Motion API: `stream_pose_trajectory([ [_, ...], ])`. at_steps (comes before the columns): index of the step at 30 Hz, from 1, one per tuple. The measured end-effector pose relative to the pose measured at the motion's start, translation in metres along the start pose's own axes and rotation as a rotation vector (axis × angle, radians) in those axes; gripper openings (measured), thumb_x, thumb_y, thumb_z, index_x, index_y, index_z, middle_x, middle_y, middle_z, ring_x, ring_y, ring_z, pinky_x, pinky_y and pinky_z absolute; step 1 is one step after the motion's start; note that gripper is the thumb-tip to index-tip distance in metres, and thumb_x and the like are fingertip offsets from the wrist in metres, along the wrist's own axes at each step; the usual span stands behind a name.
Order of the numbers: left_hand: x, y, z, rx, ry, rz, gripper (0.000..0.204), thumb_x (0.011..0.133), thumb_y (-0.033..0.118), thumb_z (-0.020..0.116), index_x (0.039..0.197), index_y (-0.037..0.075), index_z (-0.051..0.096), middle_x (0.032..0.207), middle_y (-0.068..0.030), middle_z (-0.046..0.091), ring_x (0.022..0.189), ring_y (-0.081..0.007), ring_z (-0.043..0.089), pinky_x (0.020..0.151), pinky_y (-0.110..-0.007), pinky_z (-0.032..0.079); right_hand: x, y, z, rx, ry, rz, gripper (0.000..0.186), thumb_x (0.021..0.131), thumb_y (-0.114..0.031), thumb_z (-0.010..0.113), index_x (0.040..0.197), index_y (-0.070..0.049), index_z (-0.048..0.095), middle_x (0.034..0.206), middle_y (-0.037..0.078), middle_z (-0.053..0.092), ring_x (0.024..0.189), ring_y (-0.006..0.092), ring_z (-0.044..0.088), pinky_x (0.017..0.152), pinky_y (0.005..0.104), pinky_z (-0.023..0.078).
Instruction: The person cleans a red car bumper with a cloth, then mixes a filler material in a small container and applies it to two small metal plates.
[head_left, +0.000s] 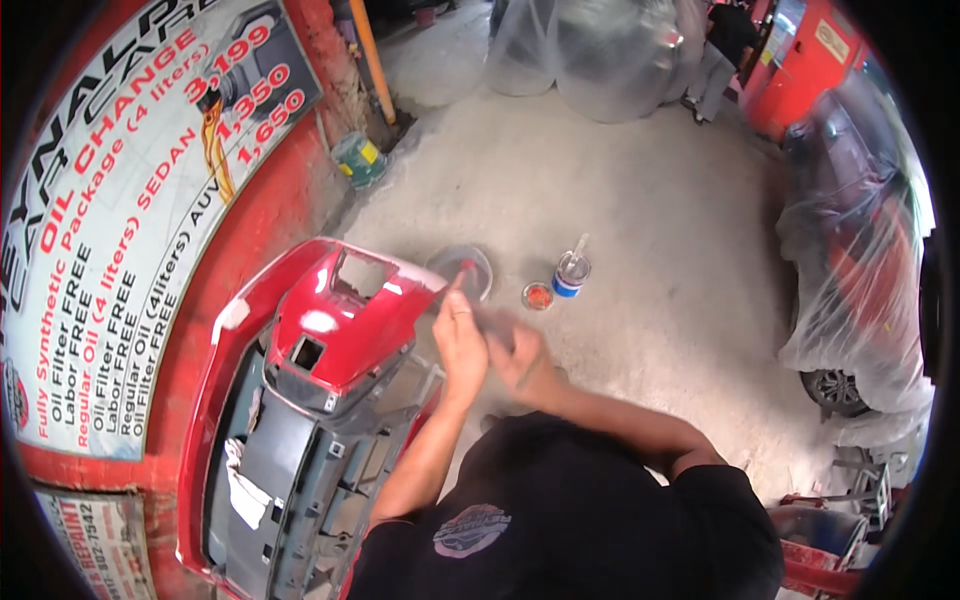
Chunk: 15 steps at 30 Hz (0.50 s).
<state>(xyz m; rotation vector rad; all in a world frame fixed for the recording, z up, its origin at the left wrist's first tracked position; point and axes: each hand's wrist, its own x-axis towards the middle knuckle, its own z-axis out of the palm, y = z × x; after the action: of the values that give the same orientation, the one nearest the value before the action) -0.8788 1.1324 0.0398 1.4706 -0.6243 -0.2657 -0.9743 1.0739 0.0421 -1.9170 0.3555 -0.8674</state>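
Note:
My left hand [460,345] is raised beside the upper end of a red car bumper [335,320]. Its fingers are closed, with a reddish tip pointing up past them; what they hold, if anything, is too small to make out. Close on its right is my right hand [525,362], smeared by motion, so its fingers do not show clearly. Whitish patches mark the bumper's paint. Beyond my hands, a round grey basin [483,262] sits on the floor, partly covered by the left hand's fingers. A small round dish [538,296] holds orange-red stuff, next to a blue-labelled can [568,284] with a stick in it.
A big printed sign [150,200] hangs on the red wall at left. A green bucket [358,160] stands by that wall. Plastic sheeting covers cars at the back [610,50] and right [860,270]. Another person [722,60] stands at the far right.

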Motion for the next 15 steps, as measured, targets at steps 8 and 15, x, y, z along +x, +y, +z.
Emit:
stream_pose_trajectory([
  [8,0.001,0.006,-0.003,0.098,-0.148,0.03,0.049,0.108,0.028,0.039,0.136,-0.01,0.054,0.134,-0.0256,0.06,0.128,-0.0314,0.056,0.108,-0.038,0.04,0.053,0.02,-0.02,-0.035,0.135,0.022,0.04,0.097,-0.014,0.053,0.133,0.001,0.056,0.114,0.024,0.066,0.106,0.0368,0.065,0.093,0.0405,0.05],
  [15,-0.003,0.012,0.003,-0.078,-0.077,-0.005,0.051,0.109,0.033,0.035,0.142,-0.005,0.044,0.14,-0.022,0.052,0.129,-0.0303,0.051,0.109,-0.039,0.039,0.004,0.009,-0.002,-0.129,0.034,-0.073,0.041,0.098,-0.02,0.053,0.136,-0.004,0.056,0.115,0.026,0.065,0.104,0.0417,0.064,0.092,0.0451,0.05],
])
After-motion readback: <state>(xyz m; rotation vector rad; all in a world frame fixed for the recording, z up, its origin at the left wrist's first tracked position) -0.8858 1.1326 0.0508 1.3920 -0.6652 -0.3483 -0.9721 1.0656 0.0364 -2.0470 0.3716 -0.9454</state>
